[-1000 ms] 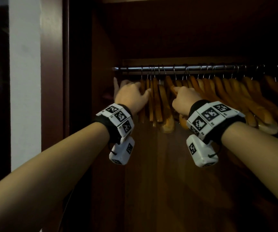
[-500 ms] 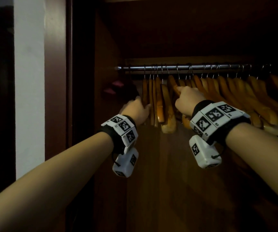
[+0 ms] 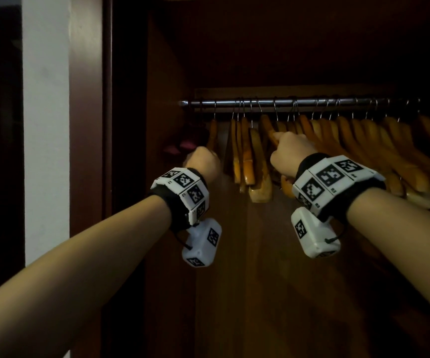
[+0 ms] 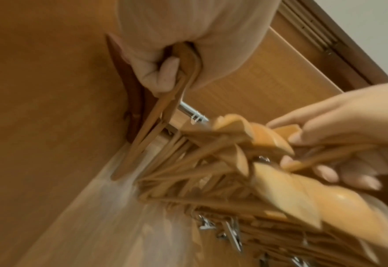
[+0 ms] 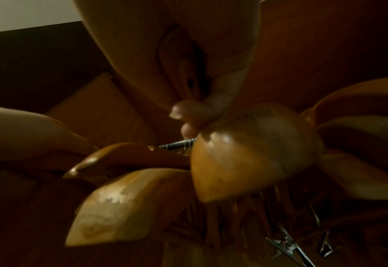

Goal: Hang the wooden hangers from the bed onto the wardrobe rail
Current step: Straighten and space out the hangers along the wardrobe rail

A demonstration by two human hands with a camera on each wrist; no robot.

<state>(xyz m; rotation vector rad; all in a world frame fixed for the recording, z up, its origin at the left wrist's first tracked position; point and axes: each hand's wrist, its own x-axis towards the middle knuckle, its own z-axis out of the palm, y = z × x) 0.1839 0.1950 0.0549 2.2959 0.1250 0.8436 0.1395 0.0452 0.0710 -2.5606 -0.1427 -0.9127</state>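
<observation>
A metal wardrobe rail (image 3: 286,102) carries a long row of wooden hangers (image 3: 351,140). My left hand (image 3: 203,161) grips the lower end of the leftmost hanger (image 3: 212,133), which hangs a little apart from the rest. In the left wrist view, the left hand's fingers (image 4: 165,72) curl round that thin hanger (image 4: 147,130). My right hand (image 3: 290,151) holds the arm of a hanger (image 3: 268,127) a few places along. The right wrist view is dim; there the right hand's fingers (image 5: 192,115) curl over a glossy hanger end (image 5: 245,153).
The wardrobe's left side wall (image 3: 167,125) stands close beside the left hand, with a dim pink object (image 3: 175,148) against it. A dark door frame (image 3: 87,125) and white wall (image 3: 46,125) lie further left. Metal clips (image 4: 231,234) hang under several hangers.
My left hand has dropped from an open reach beside the hangers and closed on the leftmost hanger, drawing it slightly left. The right hand has stayed on its hanger.
</observation>
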